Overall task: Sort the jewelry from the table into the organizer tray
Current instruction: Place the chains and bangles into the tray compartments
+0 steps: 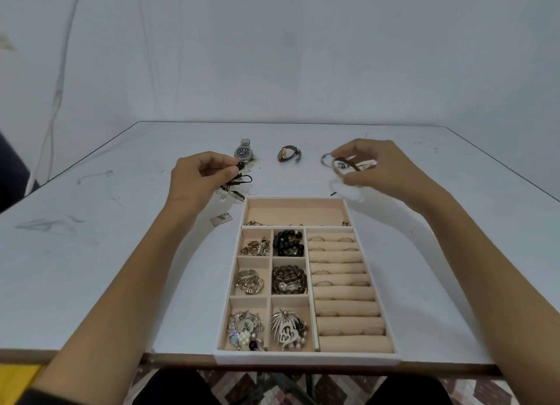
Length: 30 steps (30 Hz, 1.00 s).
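The beige organizer tray lies at the table's near edge, its small compartments filled with beads, chains and pendants, and rings set in the roll slots at right. Beyond its far left corner my left hand pinches a black cord necklace, lifted just above the table. Past the far right corner my right hand holds a thin bangle above the table; a silver ring-shaped bangle lies just beside it. A steel watch and a brown-strap watch rest farther back.
A small rectangular tag lies left of the tray's far end. The white table carries scuff marks. A pale backdrop hangs behind the table. My legs and a patterned floor show below the table's front edge.
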Available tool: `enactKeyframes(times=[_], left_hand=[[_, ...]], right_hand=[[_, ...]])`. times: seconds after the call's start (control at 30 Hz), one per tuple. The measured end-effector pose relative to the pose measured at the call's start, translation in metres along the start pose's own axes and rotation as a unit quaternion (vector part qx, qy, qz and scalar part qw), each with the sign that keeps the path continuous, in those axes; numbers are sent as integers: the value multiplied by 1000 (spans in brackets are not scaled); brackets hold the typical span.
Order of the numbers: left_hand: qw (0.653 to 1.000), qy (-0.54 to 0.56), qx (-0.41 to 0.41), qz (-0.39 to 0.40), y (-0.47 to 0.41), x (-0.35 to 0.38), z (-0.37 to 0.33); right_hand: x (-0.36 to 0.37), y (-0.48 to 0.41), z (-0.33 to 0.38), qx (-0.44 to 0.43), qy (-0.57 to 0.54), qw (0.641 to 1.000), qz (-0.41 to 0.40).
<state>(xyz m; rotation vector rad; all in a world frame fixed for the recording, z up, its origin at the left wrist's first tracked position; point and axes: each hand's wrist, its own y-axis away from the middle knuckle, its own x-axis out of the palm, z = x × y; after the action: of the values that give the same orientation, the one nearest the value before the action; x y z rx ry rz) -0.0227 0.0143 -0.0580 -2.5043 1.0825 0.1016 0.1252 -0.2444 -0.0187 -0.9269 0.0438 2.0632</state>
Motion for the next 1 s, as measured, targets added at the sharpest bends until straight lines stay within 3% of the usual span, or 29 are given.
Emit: enactKeyframes(times=[0.13,0.27,0.87,1.0], left_hand=[[1000,-6,3,1,1,0,-1],[1000,-5,4,4,1,0,-2],[999,-27,4,31,4,2,-4],[999,-30,4,36,4,1,-4]], right_hand=[[7,10,19,-67,18,983,172],[14,15,25,-87,39,965,245],[11,12,17,-61,73,950,299],[12,10,15,-76,82,965,237]])
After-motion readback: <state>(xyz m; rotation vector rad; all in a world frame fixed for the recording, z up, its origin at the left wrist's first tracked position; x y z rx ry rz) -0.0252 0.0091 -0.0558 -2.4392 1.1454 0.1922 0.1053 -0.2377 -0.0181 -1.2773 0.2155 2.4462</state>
